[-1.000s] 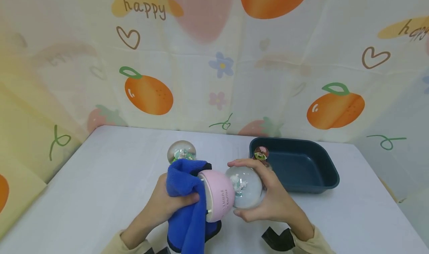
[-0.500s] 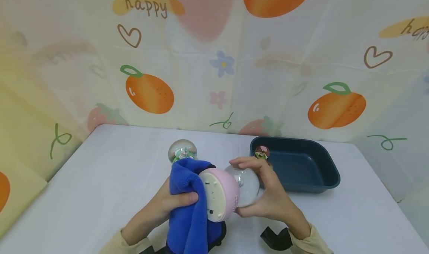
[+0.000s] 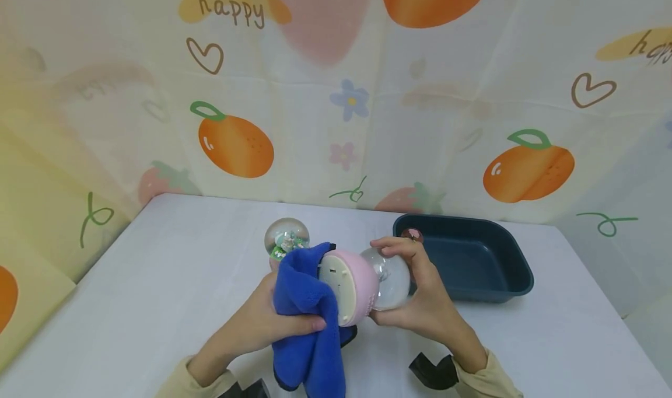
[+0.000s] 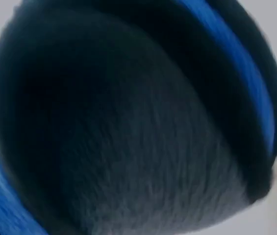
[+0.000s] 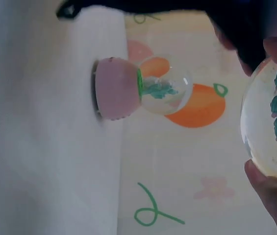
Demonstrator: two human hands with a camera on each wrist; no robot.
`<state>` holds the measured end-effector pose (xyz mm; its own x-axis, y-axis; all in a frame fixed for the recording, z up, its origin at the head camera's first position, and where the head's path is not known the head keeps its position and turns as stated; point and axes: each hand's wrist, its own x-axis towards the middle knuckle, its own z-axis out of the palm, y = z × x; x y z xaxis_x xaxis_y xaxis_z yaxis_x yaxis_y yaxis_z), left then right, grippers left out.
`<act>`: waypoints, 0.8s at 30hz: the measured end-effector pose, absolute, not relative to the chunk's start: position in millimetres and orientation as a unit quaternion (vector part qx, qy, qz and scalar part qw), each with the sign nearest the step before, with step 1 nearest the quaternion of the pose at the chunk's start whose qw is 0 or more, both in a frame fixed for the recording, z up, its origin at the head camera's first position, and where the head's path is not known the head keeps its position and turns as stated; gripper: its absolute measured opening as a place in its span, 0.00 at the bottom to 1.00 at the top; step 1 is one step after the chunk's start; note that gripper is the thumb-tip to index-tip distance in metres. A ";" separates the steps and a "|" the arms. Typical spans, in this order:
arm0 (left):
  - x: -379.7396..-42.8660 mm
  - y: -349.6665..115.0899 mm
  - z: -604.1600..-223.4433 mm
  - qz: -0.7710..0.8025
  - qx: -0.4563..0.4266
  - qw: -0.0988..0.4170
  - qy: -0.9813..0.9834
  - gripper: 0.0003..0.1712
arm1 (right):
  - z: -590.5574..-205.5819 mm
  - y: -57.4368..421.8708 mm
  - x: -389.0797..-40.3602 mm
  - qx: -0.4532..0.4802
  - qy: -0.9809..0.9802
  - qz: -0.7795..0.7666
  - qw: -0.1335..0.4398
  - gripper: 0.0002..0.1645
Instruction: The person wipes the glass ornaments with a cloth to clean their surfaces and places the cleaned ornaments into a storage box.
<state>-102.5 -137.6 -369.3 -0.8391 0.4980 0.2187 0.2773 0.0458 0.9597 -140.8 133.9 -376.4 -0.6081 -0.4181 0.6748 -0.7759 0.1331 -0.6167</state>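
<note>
My right hand [image 3: 425, 287] holds the clear ball of a snow globe [image 3: 363, 290], thumb and fingers curved round it. The globe lies tilted on its side, its pink base and cream underside turned toward the left. My left hand [image 3: 265, 322] grips a blue cloth [image 3: 304, 310] with black edging, bunched against the base. In the right wrist view green figures show inside the held globe [image 5: 261, 122]. Dark folds of the cloth [image 4: 143, 127] fill most of the left wrist view.
A second pink-based snow globe [image 3: 286, 234] stands upright behind the cloth. A dark blue tray [image 3: 475, 264] sits at the back right. A small reddish ball [image 3: 412, 234] shows behind my right hand at the tray's left side. Patterned fabric [image 3: 346, 153] hangs behind the table.
The globe has turned so its cream underside shows, and it has risen slightly in the view. My left hand and the cloth have shifted a little to the right.
</note>
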 end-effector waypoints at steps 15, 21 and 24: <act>-93.7 -126.5 -372.1 0.565 0.233 -0.041 0.791 0.38 | -378.7 134.1 -136.9 0.443 -0.743 0.497 0.073 0.50; -95.6 -131.3 -372.7 0.573 0.230 -0.056 0.784 0.25 | -375.4 137.1 -136.5 0.434 -0.754 0.490 0.057 0.50; -97.2 -133.2 -371.7 0.573 0.232 -0.049 0.784 0.24 | -374.9 137.8 -135.8 0.427 -0.756 0.493 0.053 0.50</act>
